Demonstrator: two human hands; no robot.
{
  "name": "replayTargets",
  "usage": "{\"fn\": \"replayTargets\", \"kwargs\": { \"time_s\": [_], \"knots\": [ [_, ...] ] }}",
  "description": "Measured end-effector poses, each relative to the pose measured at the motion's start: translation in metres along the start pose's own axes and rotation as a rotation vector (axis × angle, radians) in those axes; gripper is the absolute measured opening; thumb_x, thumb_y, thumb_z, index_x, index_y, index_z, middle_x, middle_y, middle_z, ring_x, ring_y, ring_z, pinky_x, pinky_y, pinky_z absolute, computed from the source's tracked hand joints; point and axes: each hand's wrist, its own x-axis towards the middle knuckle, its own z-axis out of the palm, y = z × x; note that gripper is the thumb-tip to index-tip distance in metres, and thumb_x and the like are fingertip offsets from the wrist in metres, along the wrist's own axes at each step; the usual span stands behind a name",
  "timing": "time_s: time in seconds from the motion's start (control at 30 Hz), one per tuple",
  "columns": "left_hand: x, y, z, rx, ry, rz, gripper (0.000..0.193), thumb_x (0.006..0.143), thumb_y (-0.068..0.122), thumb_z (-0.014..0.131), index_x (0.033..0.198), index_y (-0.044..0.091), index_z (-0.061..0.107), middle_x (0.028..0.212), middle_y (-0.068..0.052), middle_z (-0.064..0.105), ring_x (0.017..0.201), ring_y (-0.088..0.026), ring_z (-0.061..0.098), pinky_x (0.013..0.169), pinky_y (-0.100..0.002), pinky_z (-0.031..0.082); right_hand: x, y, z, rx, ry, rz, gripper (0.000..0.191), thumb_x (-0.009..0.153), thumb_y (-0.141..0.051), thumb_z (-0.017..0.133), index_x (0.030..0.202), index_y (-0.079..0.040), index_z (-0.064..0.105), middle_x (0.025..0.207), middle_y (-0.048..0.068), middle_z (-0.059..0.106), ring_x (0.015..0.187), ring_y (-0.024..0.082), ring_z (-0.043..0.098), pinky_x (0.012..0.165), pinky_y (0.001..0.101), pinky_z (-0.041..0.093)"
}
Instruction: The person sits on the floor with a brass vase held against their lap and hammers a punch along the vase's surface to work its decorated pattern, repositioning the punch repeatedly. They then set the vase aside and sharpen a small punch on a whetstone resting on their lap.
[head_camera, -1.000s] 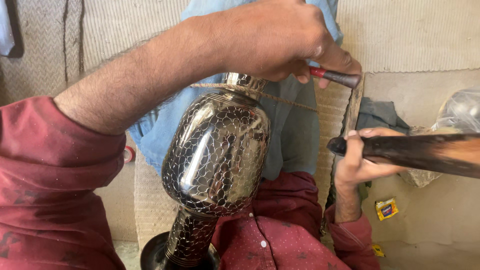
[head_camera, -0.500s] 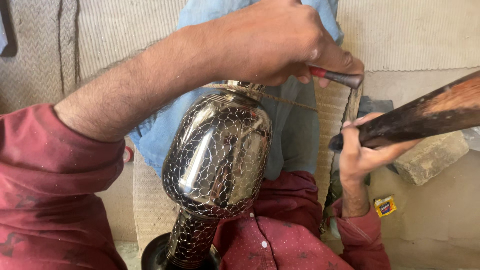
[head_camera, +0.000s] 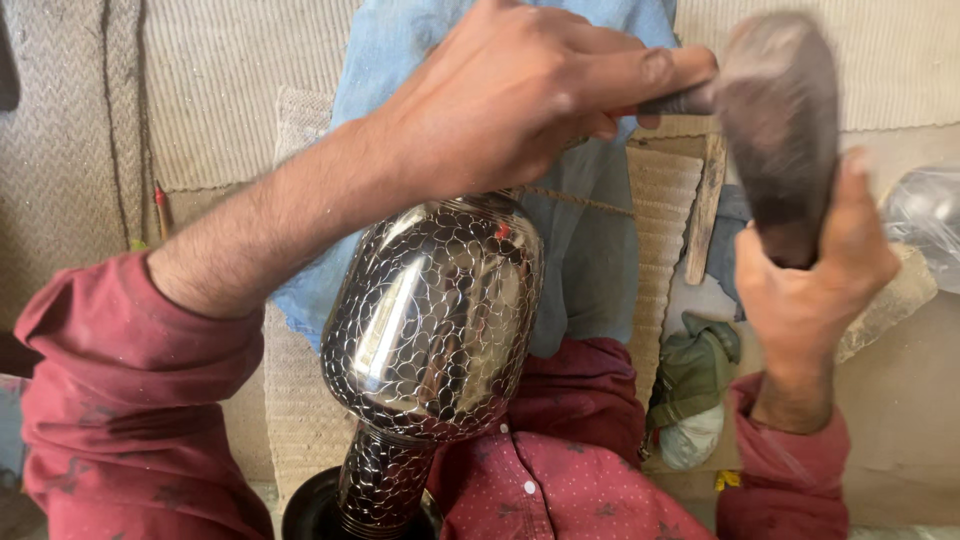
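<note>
Swung up from its low slant of half a second ago, the wooden mallet (head_camera: 780, 130) now stands nearly upright and motion-blurred, its head level with the left hand.

Head view: the right hand (head_camera: 815, 285) is closed around the mallet's lower end, likely for leverage. The left hand (head_camera: 510, 100) is curled shut on a thin dark tool (head_camera: 675, 100), apparently holding it as a punch beside the mallet. Just under that hand the shiny patterned metal vase (head_camera: 435, 320) leans against the lap, seemingly braced there.
</note>
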Motion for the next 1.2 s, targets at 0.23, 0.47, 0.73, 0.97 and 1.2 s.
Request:
{"fn": "replayTargets", "kwargs": {
  "time_s": [0.23,0.47,0.73,0.97,1.2],
  "knots": [
    [-0.024,0.0,0.008,0.037,0.083,-0.051,0.054,0.1,0.005,0.078,0.146,0.014,0.05,0.104,-0.003,0.071,0.096,-0.022,0.072,0.082,-0.036,0.056,0.011,0.01,-0.026,0.02,-0.035,-0.008,0.086,0.098,0.019,0.068,0.166,-0.006,0.021,0.113,0.019,0.062,0.089,0.022,0.064,0.084,0.0345,0.054],
    [-0.032,-0.006,0.008,0.028,0.102,-0.011,0.052,0.1,0.008,0.076,0.145,0.015,0.051,0.104,-0.002,0.069,0.095,-0.021,0.071,0.083,-0.036,0.055,0.022,0.002,-0.03,-0.039,-0.14,-0.018,0.086,0.097,0.018,0.067,0.165,-0.006,0.021,0.112,0.019,0.061,0.088,0.024,0.062,0.083,0.0356,0.052],
    [-0.025,-0.009,0.001,-0.006,0.048,0.063,0.05,0.101,0.004,0.076,0.144,0.015,0.055,0.112,0.0,0.075,0.09,-0.022,0.071,0.077,-0.037,0.057,0.003,0.002,-0.021,-0.002,-0.018,-0.047,0.086,0.096,0.018,0.067,0.165,-0.007,0.021,0.111,0.018,0.06,0.087,0.026,0.061,0.081,0.0369,0.051],
    [-0.007,-0.012,-0.008,-0.12,-0.125,0.131,0.062,0.086,-0.012,0.066,0.144,0.011,0.062,0.12,-0.006,0.077,0.087,-0.021,0.074,0.072,-0.035,0.058,-0.023,-0.003,0.019,0.173,0.113,0.0,0.087,0.095,0.017,0.066,0.164,-0.007,0.02,0.11,0.018,0.058,0.087,0.028,0.06,0.079,0.038,0.049],
    [0.016,-0.006,-0.01,-0.081,-0.33,0.083,0.065,0.081,-0.013,0.067,0.14,0.015,0.067,0.09,-0.01,0.077,0.073,-0.022,0.073,0.058,-0.039,0.053,-0.059,-0.004,0.053,0.315,0.192,0.206,0.086,0.104,0.017,0.068,0.164,-0.007,0.011,0.107,0.015,0.059,0.083,0.02,0.056,0.077,0.0318,0.049]
  ]
}}
